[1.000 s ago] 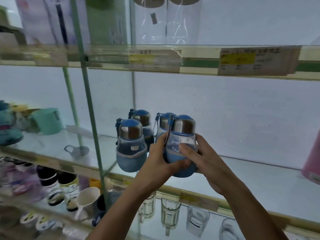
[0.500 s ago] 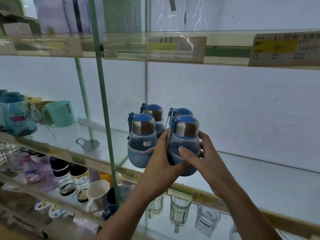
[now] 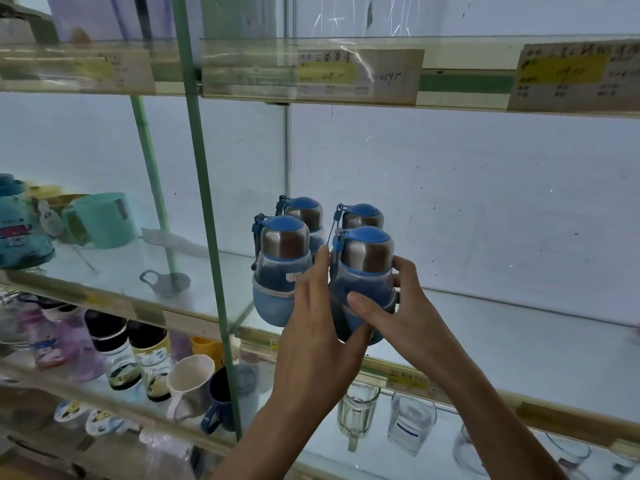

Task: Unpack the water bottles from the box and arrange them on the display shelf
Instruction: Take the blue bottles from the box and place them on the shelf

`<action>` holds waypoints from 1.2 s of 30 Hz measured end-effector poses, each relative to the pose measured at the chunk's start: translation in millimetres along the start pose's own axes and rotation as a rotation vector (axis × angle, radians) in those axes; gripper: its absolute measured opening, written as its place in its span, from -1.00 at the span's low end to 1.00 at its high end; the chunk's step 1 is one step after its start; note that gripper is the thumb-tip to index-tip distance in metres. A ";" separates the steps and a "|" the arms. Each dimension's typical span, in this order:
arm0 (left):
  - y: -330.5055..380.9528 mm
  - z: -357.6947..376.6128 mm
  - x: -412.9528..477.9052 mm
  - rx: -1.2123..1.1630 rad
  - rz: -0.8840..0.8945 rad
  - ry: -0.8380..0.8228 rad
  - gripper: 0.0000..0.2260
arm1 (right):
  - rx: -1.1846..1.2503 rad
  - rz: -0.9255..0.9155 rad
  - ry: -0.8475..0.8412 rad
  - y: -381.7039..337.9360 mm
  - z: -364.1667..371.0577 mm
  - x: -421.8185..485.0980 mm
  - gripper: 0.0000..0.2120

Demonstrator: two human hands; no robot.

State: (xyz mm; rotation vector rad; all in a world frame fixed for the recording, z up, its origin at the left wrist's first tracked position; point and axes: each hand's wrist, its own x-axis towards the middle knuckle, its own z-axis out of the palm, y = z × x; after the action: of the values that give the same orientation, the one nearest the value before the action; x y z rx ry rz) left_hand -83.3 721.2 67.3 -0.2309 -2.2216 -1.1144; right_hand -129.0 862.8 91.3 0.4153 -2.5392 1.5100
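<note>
Several small blue water bottles with steel necks and blue caps stand grouped on the glass display shelf (image 3: pixel 519 348). The front right bottle (image 3: pixel 365 268) is held between both hands near the shelf's front edge. My left hand (image 3: pixel 318 327) wraps its left side, fingers reaching up between it and the front left bottle (image 3: pixel 282 271). My right hand (image 3: pixel 398 306) curls round its right side, thumb across the front. Two more bottles (image 3: pixel 304 213) (image 3: pixel 362 216) stand behind. The box is out of sight.
A green shelf post (image 3: pixel 204 216) rises just left of the bottles. To the left sit a mint cup (image 3: pixel 104 220) and a grey lid (image 3: pixel 166 282). Mugs and glasses (image 3: pixel 356 414) fill the shelf below. An upper shelf with price labels (image 3: pixel 360 74) hangs overhead.
The held bottle has settled lower beside the front left bottle. My left fingers have slid up between the two bottles. The camera has shifted nearer and to the left.
</note>
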 end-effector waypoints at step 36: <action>-14.0 7.2 -10.4 0.268 0.144 0.225 -0.27 | -0.231 -0.091 0.012 -7.0 5.4 -13.3 -0.32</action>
State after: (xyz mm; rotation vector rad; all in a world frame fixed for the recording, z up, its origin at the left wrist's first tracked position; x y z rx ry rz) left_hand -84.3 719.2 48.5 -0.1415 -2.0880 -0.7194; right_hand -114.1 856.9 91.0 0.4796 -2.6067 1.1681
